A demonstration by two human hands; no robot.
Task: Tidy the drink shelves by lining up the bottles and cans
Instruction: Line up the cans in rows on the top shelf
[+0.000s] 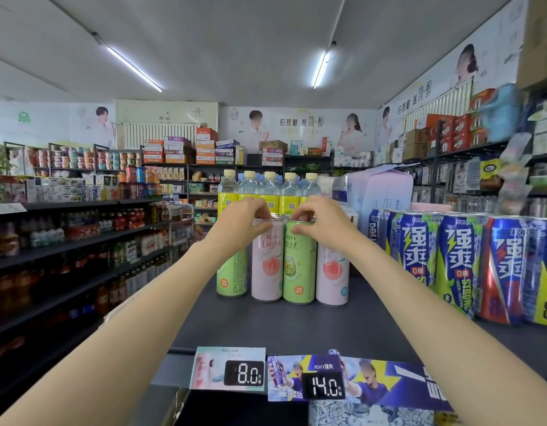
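Both hands (284, 215) atop, seemingly gripping, cans (283, 262)

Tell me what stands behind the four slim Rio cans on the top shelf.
Behind the slim cans stands a row of clear bottles with pale yellow caps and yellow labels. Both hands, the left hand and right hand, and the cans cover the bottles' lower parts.

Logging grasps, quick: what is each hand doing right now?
Left hand: fingers curled over the top of the pink can.
Right hand: pinching the rim of the green can.
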